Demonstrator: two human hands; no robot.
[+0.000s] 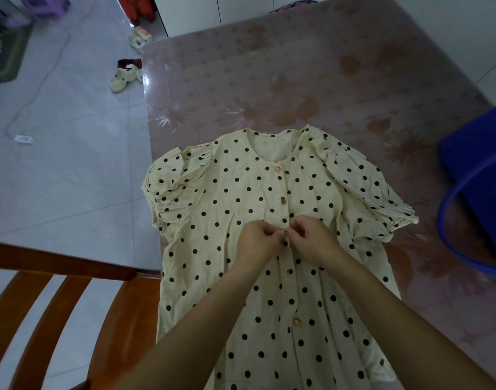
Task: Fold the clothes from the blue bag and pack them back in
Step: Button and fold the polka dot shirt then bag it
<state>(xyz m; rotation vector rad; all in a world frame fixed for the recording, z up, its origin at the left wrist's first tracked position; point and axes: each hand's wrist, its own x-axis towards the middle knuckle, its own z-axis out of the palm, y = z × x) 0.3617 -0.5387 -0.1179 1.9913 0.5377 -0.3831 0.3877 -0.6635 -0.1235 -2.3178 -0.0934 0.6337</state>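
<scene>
A cream dress with black polka dots (230, 198) lies flat and face up on the table (297, 80), collar away from me, both puffed sleeves spread out. Wooden buttons run down its front placket. My left hand (259, 242) and my right hand (311, 239) meet at the middle of the placket, each pinching the fabric edge at a button spot. The blue bag (477, 192) stands at the table's right edge, partly out of frame, its handle looping toward me.
The table has a glossy pink floral cover. A wooden chair (58, 305) stands at the lower left beside the table's corner. On the tiled floor to the left lie cream slippers (125, 77), a white power strip (23, 139) with a cord, and a green mat.
</scene>
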